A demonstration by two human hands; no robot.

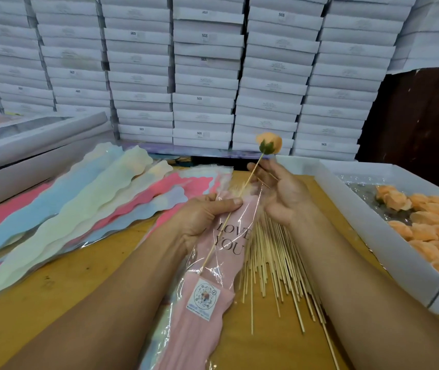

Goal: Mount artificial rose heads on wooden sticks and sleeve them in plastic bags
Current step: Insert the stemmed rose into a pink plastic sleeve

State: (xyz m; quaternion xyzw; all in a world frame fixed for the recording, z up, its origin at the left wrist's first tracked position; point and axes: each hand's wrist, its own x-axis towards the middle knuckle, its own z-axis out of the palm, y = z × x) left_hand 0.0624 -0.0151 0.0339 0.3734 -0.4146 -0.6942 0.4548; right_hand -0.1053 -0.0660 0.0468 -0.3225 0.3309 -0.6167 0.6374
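Pinching the wooden stick (250, 175) between thumb and fingertips, the right hand (279, 190) is holding it at frame centre, with the peach rose head (269, 142) sitting on its tip just above the grip. Gripping the pink plastic bag (229, 236) near its mouth, the left hand (207, 217) is holding it just below, the stick's lower part lying inside. Loose sticks (274, 263) are lying beneath; more rose heads (432, 222) are filling the white box (373, 236) at right.

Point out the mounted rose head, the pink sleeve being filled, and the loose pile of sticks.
mounted rose head (269, 142): head view, on the orange petals.
pink sleeve (223, 252): head view, beside the "LOVE YOU" print.
loose pile of sticks (274, 252): head view, mid-bundle on the table.
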